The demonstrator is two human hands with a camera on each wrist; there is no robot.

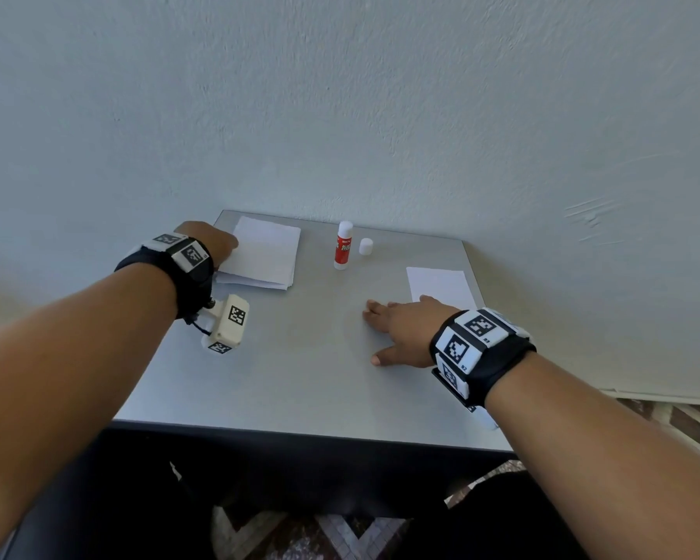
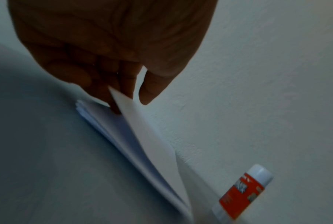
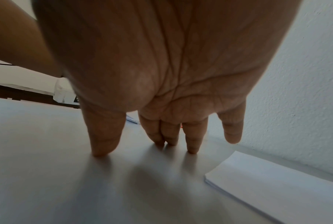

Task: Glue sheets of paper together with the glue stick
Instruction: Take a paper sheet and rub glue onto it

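Against a pale textured wall [image 1: 380, 95], on a small grey surface [image 1: 300, 377], I see my left hand [image 1: 211, 242] at about ten o'clock, thumb and fingers [image 2: 150, 89] pinching the corner of the top sheet [image 2: 142, 128] and peeling it up off the stack of paper [image 1: 263, 256] — the wrist view shows that sheet lifted clear of the ones beneath. At twelve o'clock the glue stick [image 1: 343, 245] stands upright, uncapped, with its white cap [image 1: 365, 246] just beside it on the right, the two apart. My right hand [image 1: 401, 331] lies at around three o'clock, fingers straight and spread, fingertips [image 3: 102, 150] touching the bare surface and holding nothing. Just beyond it, toward two o'clock, a second pile of white sheets [image 1: 441, 286] rests flat near the surface's right edge — close to the hand, though I cannot tell whether they touch.
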